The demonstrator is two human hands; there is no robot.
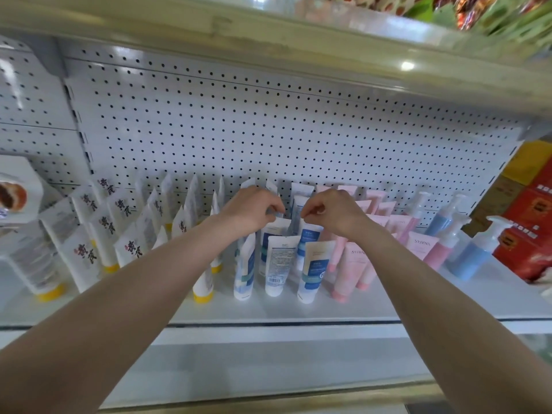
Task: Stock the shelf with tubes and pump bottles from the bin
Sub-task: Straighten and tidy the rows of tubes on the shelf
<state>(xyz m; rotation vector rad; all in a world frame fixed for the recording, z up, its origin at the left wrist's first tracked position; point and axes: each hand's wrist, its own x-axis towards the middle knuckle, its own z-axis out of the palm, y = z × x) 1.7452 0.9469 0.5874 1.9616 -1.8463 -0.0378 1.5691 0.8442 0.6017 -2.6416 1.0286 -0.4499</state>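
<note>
Shelf is found mostly stocked: tubes in rows, pump bottles at rt. Mid-shelf blue tube is pinched at top by left hand; right hand is curled beside it, grip unclear (bin not seen, remainder unknown).

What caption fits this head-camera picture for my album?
Left hand and right hand pinch blue-and-white tubes on the shelf, between yellow-capped tubes and pink tubes.

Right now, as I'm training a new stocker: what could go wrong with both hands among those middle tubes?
The blue-and-white tubes stand on their caps, packed close; a nudge from the left hand or right hand could topple a row. The left forearm passes close over the leaning yellow-capped tubes, which it might knock forward.
</note>
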